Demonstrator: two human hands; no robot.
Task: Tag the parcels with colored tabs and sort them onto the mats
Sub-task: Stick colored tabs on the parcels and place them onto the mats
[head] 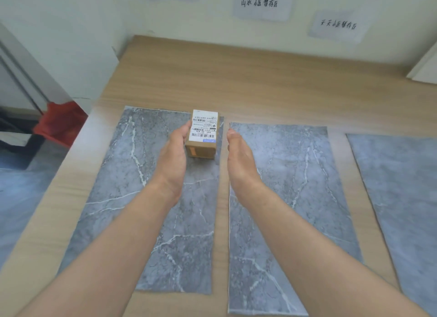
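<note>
Standing upright at the far right corner of the left mat [123,186] is one small cardboard parcel [203,137]. It carries a white shipping label [204,124] on top and an orange tab [193,151] on its near face. The left hand [173,156] lies against the parcel's left side, fingers nearly straight, not curled round it. The right hand [238,156] is held edge-on just right of the parcel, fingers straight and together, apart from it and holding nothing. It hovers over the near-left part of the middle mat [295,186]. A third mat [402,186] lies further right on the wooden table [236,80]. Two handwritten paper signs [261,3] [338,25] hang on the far wall.
</note>
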